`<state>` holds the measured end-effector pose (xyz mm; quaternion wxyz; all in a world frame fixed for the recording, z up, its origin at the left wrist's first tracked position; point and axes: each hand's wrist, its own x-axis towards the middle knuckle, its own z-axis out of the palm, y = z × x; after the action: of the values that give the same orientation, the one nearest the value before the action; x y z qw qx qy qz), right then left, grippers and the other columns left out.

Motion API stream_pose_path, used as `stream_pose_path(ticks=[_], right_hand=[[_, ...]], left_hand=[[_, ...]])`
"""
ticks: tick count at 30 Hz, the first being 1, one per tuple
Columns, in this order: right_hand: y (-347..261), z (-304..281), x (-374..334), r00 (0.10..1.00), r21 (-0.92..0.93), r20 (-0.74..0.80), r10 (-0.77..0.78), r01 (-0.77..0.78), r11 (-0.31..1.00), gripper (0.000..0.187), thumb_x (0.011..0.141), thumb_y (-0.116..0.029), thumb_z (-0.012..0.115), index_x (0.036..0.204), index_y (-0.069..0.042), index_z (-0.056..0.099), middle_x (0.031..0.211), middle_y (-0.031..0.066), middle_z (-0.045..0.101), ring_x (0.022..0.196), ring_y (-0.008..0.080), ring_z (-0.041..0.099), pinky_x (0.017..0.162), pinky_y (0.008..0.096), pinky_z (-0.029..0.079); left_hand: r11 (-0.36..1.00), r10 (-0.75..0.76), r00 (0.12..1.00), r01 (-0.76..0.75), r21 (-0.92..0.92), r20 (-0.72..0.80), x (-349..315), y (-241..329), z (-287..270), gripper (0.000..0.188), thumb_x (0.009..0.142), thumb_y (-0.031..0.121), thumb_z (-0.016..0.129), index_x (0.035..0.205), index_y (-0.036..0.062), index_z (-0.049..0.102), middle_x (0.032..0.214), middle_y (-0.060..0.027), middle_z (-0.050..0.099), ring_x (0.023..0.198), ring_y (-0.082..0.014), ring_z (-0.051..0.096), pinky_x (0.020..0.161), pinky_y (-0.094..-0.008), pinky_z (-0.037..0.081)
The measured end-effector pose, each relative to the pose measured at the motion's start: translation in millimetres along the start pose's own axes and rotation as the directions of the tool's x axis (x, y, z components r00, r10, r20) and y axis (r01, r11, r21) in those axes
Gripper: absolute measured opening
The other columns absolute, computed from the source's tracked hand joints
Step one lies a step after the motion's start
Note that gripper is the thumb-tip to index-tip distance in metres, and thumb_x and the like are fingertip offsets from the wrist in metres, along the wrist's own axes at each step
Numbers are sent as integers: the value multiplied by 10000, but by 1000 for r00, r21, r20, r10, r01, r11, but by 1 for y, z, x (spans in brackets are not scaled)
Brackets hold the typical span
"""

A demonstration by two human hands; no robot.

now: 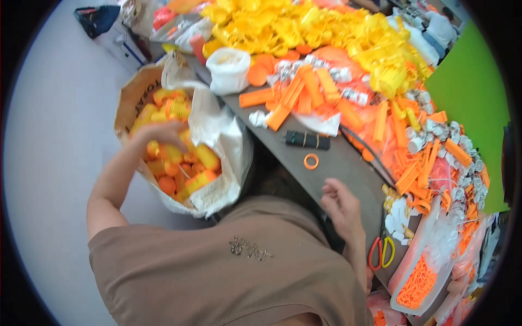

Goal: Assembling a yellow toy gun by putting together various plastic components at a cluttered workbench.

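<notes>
My left hand (165, 133) reaches into a large white woven sack (228, 163) at the left. It is just over the yellow and orange plastic pieces (169, 168) inside, its fingers extended and slightly blurred. No piece shows clearly in its grasp. At the near edge of the grey table (283, 149), my right hand (341, 206) hovers with loosely bent fingers held apart and nothing visible between them. The nearest thing to it is an orange ring (311, 161) lying on the table. Beyond the ring lies a black bundle (308, 140) bound with thin bands.
Orange rectangular parts (293, 95) and a yellow heap of plastic parts (304, 27) cover the table's far side. A small white bag (228, 69) stands near the sack. Red-and-yellow-handled scissors (382, 252) and a clear tub of small orange pieces (417, 282) lie at the right.
</notes>
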<state>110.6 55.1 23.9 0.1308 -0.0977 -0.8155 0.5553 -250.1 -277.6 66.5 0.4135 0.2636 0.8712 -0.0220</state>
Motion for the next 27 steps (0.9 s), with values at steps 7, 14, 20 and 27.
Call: stream_pose_path(ticks=[7,14,20,27], right_hand=[[16,0,-13,999,24,17,39,-40,999,363,831,-46,619,1175,7,517,948,93,597,810,130,579,709,252,481],[24,-3,-12,996,-34,-20,83,-83,996,352,842,-75,630,1166,-6,513,961,128,589,797,163,599,719,278,496],[30,-12,-15,993,-23,-54,101,-102,994,352,842,-132,641,1147,-17,508,963,147,590,799,216,612,717,320,498],[20,-21,-23,990,-97,-113,80,-91,991,357,849,-93,632,1169,-19,492,956,123,592,793,186,618,700,307,498]], left_hand=[[979,-19,993,-5,205,117,0,50,31,838,573,507,790,1233,63,525,1170,-165,591,1090,-317,543,938,-385,423],[781,18,997,-58,622,70,-13,70,6,773,529,612,772,1075,84,629,1007,-167,649,949,-334,609,845,-393,476],[694,451,841,-121,710,-297,-45,136,-125,224,652,283,719,670,63,684,626,-120,622,620,-282,611,576,-373,473],[510,856,288,-605,612,-429,32,304,-125,443,775,232,694,1153,42,565,1082,-147,601,1022,-319,564,859,-391,443]])
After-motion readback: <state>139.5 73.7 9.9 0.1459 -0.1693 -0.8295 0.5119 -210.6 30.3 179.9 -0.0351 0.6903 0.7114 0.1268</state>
